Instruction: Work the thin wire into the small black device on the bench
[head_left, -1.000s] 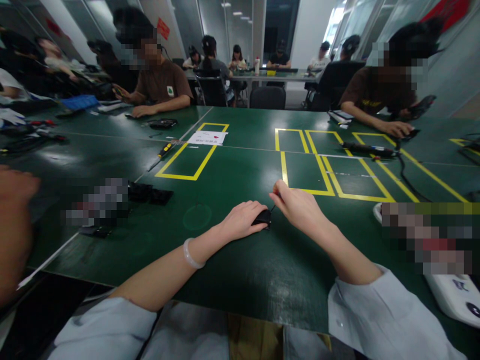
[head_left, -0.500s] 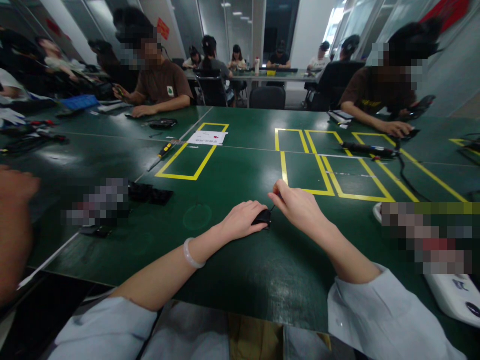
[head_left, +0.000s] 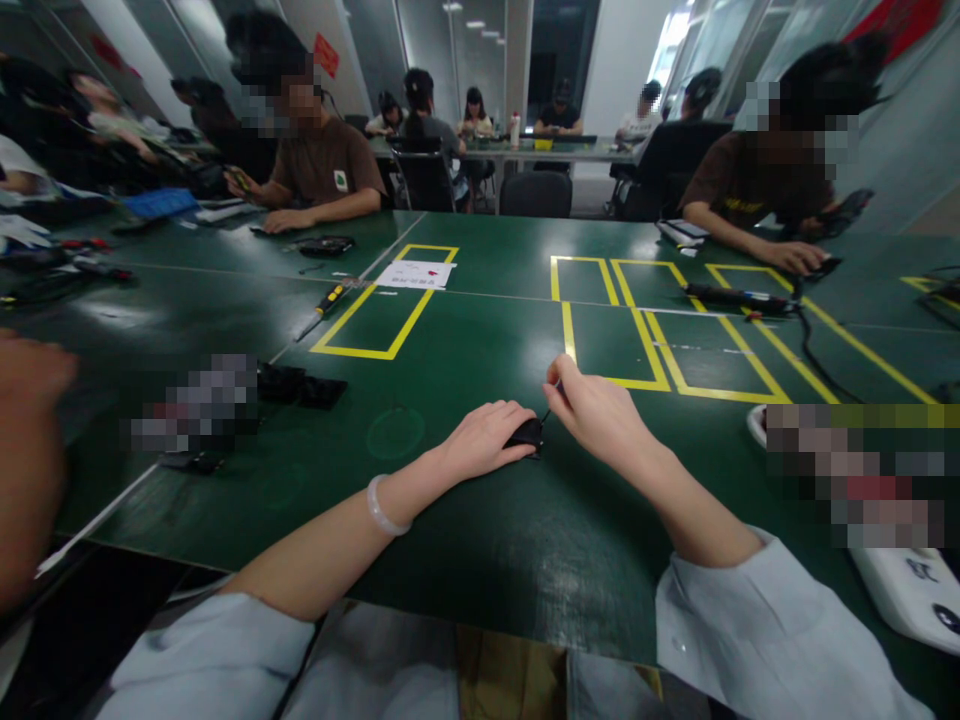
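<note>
1. Left hand (head_left: 491, 438): palm down, fingers bent over a small, black, curved-top piece (head_left: 527, 437), thumb along its near side. Hand partly closed, piece held against the table; most of it is hidden.
2. Right hand (head_left: 596, 405): thumb and fingertips pinched on a thin, dark, straight shaft (head_left: 547, 416), tip down at the far right corner of the piece. Contact at the tip: can't tell. Upper end hidden by the fingers.
3. Piece location: glossy dark-green table (head_left: 480, 545), near side, in front of the wearer, short of the yellow tape rectangles.
4. Left of the hands, well apart: flat black parts (head_left: 304, 388), next to a pixelated patch. Beyond them, a screwdriver with yellow-and-black handle (head_left: 333, 297), beside the left tape rectangle. White printed paper sheet (head_left: 415, 275) lies across that rectangle.
5. Right: rounded white object (head_left: 904, 590) at table edge, partly pixelated. Farther off, black cylindrical tool (head_left: 739, 298) lying across tape lines.
6. Translucent pale bangle (head_left: 386, 507) on left wrist.
</note>
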